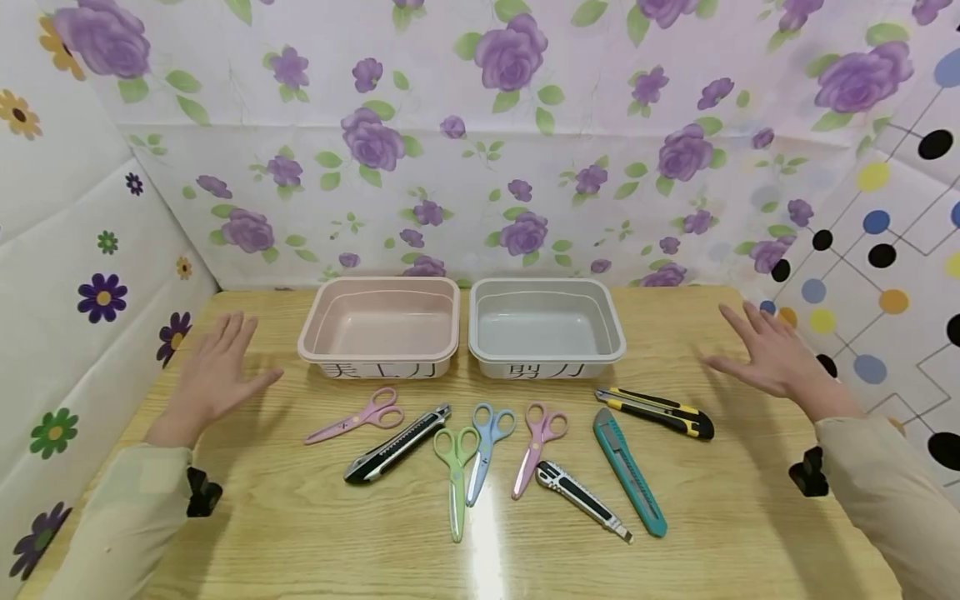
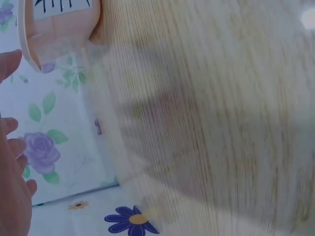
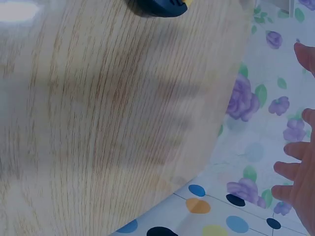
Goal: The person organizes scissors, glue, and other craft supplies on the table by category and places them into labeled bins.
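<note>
My left hand [image 1: 213,375] is held over the table's left side, fingers straight and spread, holding nothing. On the right, my right hand [image 1: 772,354] is spread the same way, nearest the yellow-and-black utility knife [image 1: 660,412]. Between the hands lie pink scissors [image 1: 360,418], a black-and-silver utility knife [image 1: 397,444], green scissors [image 1: 457,475], blue scissors [image 1: 487,450], another pair of pink scissors [image 1: 537,446], a white-and-black utility knife [image 1: 583,498] and a teal utility knife [image 1: 630,472]. The left wrist view shows the fingers [image 2: 15,147] apart from the table.
Behind the tools stand a pink bin [image 1: 378,357] and a grey bin [image 1: 547,357], side by side, each with a label in black characters on its front. Flowered cloth [image 1: 450,183] hangs behind the wooden table [image 1: 337,542]. Patterned sheets flank both sides.
</note>
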A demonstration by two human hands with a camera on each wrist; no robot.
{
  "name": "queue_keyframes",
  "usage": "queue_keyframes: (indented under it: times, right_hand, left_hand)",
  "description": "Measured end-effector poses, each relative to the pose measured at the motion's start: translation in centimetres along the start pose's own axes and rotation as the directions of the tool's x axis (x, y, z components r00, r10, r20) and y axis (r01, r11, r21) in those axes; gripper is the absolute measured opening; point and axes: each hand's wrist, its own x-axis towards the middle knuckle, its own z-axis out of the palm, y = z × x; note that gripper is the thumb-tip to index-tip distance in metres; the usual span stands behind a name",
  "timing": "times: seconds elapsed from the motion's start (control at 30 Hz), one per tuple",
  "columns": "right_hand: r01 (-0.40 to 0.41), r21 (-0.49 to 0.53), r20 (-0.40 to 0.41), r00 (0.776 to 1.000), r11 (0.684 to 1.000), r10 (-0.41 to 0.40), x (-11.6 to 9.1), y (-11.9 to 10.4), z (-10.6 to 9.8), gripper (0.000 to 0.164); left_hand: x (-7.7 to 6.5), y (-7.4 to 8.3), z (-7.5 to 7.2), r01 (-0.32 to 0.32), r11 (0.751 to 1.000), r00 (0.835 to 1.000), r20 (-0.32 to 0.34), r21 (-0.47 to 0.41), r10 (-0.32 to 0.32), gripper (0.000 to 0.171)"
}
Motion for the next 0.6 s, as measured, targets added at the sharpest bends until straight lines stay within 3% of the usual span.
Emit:
queue_keyframes:
  times: [0.17,0.33,0.43,0.6]
  right_hand:
    - [0.013,0.056,0.000,1.000,0.998,-0.013,0.2,-0.1,0.2,0.088]
    - [0.029,0.159,-0.035,0.999,0.987,-0.024,0.1,-0.7,0.3,0.085]
    - [0.038,0.212,-0.053,0.998,0.977,-0.027,-0.1,-1.4,0.5,0.085]
    - [0.022,0.286,-0.069,0.998,0.958,-0.003,-0.1,-2.4,1.2,0.083]
  left_hand:
    - [0.1,0.7,0.5,-0.006,0.988,0.998,-0.066,-0.152,-0.004,0.085]
    - [0.2,1.4,1.1,0.062,0.940,0.995,-0.056,-0.336,-0.086,0.090]
    - [0.3,1.6,1.6,0.077,0.919,0.994,-0.041,-0.388,-0.100,0.093]
    - [0.5,2.0,2.2,0.046,0.900,0.996,-0.052,-0.433,-0.076,0.089]
